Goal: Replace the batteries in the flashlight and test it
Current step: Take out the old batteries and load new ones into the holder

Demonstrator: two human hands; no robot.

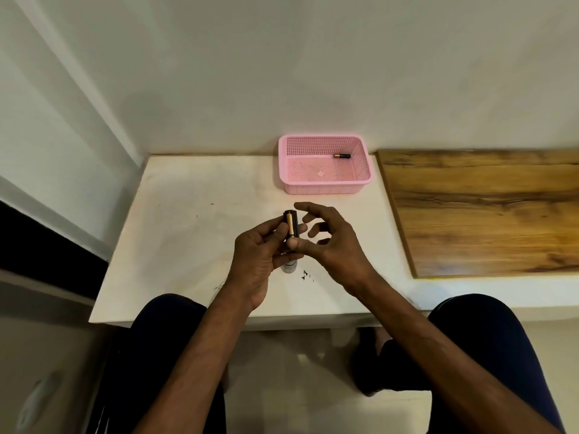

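The left hand (260, 255) is raised over the white surface (188, 245) and grips a black battery holder (286, 227), fingers curled round its left side, the holder standing nearly upright. A gold-coloured battery (292, 225) sits in the holder's open slot, facing the camera. The right hand (335, 242) is close in on the other side: its thumb tip touches the lower end of the holder, the index finger arches over the top, and the other fingers are loosely curled with nothing in them. Whether this hand actually pinches the holder or only touches it, I cannot tell.

Just under the left hand, a silvery flashlight body (289, 268) stands on the surface, mostly hidden by the palm. A few dark specks (305, 275) lie beside it.

Farther back, against the wall, is a pink basket (326, 189) with one battery (342, 156) lying inside, near the far right corner (copper end to the left). A wooden board (485, 214) lies to the right of the basket, well apart from the hands.
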